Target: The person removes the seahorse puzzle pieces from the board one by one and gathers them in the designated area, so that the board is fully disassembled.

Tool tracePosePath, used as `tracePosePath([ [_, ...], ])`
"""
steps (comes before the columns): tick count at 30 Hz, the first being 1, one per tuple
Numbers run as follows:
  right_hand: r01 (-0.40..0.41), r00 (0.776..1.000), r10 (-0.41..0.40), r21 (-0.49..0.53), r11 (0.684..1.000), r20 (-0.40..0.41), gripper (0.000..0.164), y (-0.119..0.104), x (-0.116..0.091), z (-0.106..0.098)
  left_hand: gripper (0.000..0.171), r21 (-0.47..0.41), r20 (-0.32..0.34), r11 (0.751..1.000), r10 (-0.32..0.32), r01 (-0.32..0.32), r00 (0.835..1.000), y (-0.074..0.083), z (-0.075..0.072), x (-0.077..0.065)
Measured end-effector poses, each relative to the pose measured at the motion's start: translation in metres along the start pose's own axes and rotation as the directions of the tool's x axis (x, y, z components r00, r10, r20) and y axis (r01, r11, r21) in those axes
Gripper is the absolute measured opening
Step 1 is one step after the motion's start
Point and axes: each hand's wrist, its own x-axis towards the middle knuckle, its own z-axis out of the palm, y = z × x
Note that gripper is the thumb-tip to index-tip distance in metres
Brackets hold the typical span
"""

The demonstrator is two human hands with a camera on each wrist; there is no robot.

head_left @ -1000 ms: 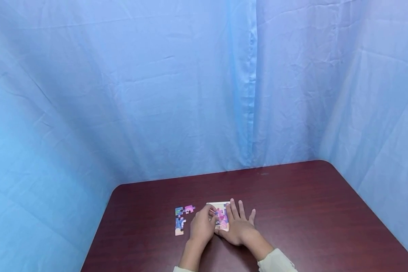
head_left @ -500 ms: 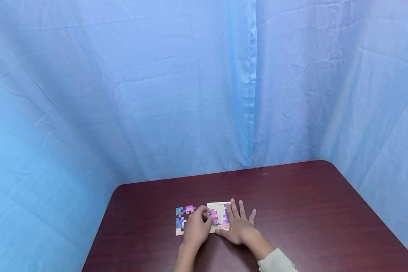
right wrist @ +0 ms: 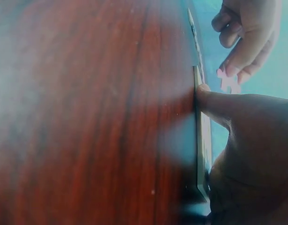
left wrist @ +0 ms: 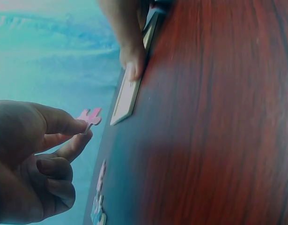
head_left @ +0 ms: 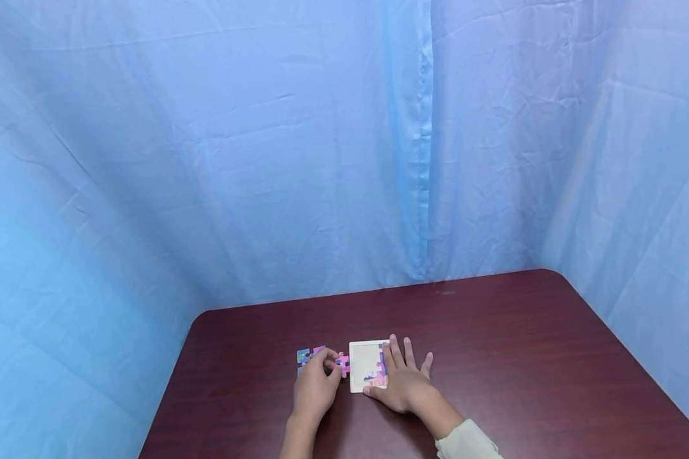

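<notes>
A pink jigsaw puzzle piece point(head_left: 342, 364) is pinched between the thumb and forefinger of my left hand point(head_left: 316, 386), just left of the tray. In the left wrist view the piece point(left wrist: 91, 117) is held above the table, its knobs pointing away from the fingertips. My right hand point(head_left: 403, 382) lies with spread fingers over the right side of the pale puzzle tray point(head_left: 353, 370), thumb on its near edge. Several pieces point(head_left: 376, 377) sit along the tray's right and lower parts, partly hidden by that hand; bare tray bottom shows at the left.
Left of the tray, loose puzzle pieces point(head_left: 302, 356) lie on the dark red-brown table point(head_left: 482, 344), partly covered by my left hand. Blue curtains point(head_left: 321, 159) hang behind the table and at both sides.
My left hand has lifted the pink piece from the tray and carried it left, towards the loose pieces. More tray bottom shows. The right hand has stayed in place.
</notes>
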Motion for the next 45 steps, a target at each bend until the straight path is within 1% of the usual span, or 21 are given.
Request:
tracePosePath([
  [6,0.005,1.0,-0.005,0.004,1.0,-0.015,0.108,-0.001,-0.002,0.0,0.014,0.005,-0.022,0.999,-0.036,0.036,0.999,-0.01,-0.007,0.002],
  [11,0.005,1.0,-0.005,0.003,1.0,-0.018,0.107,-0.001,-0.002,0.0,0.014,0.057,-0.041,0.997,-0.05,0.053,0.998,-0.018,-0.012,0.005],
  [14,0.005,1.0,-0.005,0.007,1.0,-0.017,0.107,-0.001,-0.002,0.0,0.015,0.085,-0.043,0.993,-0.072,0.075,0.996,-0.022,-0.015,0.006],
  [17,0.005,1.0,-0.005,0.008,1.0,-0.017,0.107,0.0,-0.001,0.0,0.015,0.095,-0.034,0.991,-0.093,0.096,0.995,-0.025,-0.017,0.007],
  [26,-0.003,1.0,0.003,0.013,1.0,-0.01,0.108,0.0,-0.001,0.001,0.015,0.115,-0.034,0.986,-0.116,0.119,0.993,-0.026,-0.018,0.009],
  [38,0.004,1.0,-0.004,0.008,1.0,-0.015,0.107,0.001,-0.002,0.002,0.017,0.11,-0.04,0.987,-0.116,0.12,0.992,-0.029,-0.016,0.013],
  [45,0.008,1.0,-0.008,0.01,1.0,-0.017,0.106,0.001,-0.002,0.002,0.023,0.122,-0.05,0.984,-0.121,0.127,0.991,-0.03,-0.017,0.013],
])
